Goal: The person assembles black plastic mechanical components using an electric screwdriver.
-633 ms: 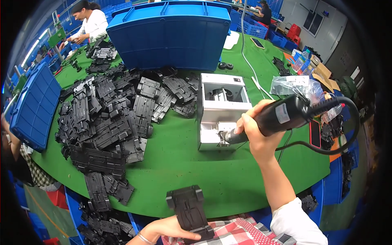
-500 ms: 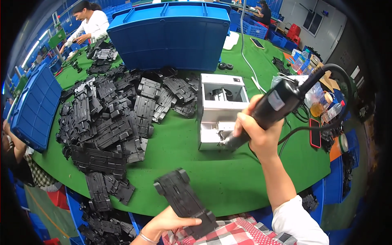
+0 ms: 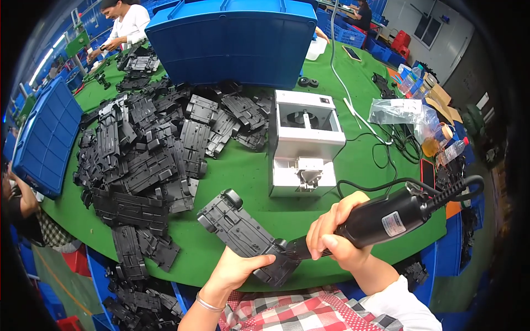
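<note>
My left hand (image 3: 236, 271) grips a long black plastic chassis part (image 3: 240, 231) by its near end and holds it tilted above the green table (image 3: 243, 182). My right hand (image 3: 337, 234) is wrapped around a black electric screwdriver (image 3: 386, 218) with a coiled cord. The tool's tip meets the near end of the part, just beside my left thumb. A white box-shaped screw feeder (image 3: 305, 144) stands right behind both hands.
A large heap of black plastic parts (image 3: 149, 149) covers the table's left side. A big blue crate (image 3: 232, 38) stands at the back, another blue crate (image 3: 41, 138) at the left. A plastic bag (image 3: 397, 110), bottles and cables lie at the right. Other people work at the far edge.
My left hand raised the black part up onto the table's near area. My right hand swung the screwdriver from the white feeder down to the part's near end.
</note>
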`<state>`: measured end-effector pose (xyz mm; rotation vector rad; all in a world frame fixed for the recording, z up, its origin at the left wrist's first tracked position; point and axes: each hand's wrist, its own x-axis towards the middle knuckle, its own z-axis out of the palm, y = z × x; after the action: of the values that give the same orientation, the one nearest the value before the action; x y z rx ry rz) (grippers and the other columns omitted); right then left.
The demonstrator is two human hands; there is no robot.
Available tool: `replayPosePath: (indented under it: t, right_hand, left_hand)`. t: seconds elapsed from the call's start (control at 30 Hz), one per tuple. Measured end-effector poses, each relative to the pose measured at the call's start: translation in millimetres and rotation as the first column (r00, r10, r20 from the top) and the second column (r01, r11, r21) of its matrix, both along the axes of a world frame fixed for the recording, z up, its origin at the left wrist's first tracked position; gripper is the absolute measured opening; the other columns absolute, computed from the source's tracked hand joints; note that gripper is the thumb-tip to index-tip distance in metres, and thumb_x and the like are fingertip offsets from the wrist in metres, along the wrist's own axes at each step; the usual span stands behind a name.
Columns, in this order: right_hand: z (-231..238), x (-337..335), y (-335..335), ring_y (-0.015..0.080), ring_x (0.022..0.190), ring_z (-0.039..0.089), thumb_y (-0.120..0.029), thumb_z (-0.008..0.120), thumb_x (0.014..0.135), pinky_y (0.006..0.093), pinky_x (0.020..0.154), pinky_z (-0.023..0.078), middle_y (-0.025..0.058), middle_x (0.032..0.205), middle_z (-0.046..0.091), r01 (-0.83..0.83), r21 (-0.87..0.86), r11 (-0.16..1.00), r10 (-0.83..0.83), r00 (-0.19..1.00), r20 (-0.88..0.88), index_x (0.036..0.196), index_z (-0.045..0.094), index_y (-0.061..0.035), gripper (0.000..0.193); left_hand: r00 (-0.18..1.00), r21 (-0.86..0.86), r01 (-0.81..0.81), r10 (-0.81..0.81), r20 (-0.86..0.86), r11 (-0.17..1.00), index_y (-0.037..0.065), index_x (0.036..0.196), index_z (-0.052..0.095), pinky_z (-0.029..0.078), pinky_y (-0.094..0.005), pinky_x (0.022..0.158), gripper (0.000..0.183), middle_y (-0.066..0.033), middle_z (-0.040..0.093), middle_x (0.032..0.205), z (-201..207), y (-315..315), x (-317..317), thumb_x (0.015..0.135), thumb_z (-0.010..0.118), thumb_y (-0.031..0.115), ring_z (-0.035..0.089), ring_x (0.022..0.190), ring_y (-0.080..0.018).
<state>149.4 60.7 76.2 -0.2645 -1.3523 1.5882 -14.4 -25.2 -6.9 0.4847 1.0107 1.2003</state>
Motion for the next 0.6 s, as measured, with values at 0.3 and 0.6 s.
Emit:
replayPosePath:
  t: [0.3,0.6]
  right_hand:
    - [4,10,1,0.0218,0.05,0.057,0.007,0.058,0.074,0.0353,0.049,0.048,0.0096,0.057,0.052,-0.135,0.069,0.988,0.119,0.973,0.199,0.088,0.034,-0.0065,0.031]
    - [24,12,57,0.0177,0.052,0.055,0.004,0.055,0.076,0.03,0.049,0.049,0.0095,0.062,0.052,0.367,0.192,0.91,-0.351,0.929,-0.114,0.101,0.037,-0.0047,0.032]
  left_hand:
    - [1.0,0.042,0.0,0.0,0.017,0.999,-0.001,0.101,0.055,0.046,-0.028,0.075,0.035,-0.0059,0.058,0.094,-10,-3,10,0.069,0.066,-0.007,0.056,0.085,-0.0153]
    - [0.993,-0.14,0.079,-0.066,0.098,0.987,-0.005,0.103,0.058,0.05,-0.0244,0.062,0.023,-0.0089,0.064,0.093,-9,-7,1,0.082,0.06,0.004,0.061,0.076,-0.0136]
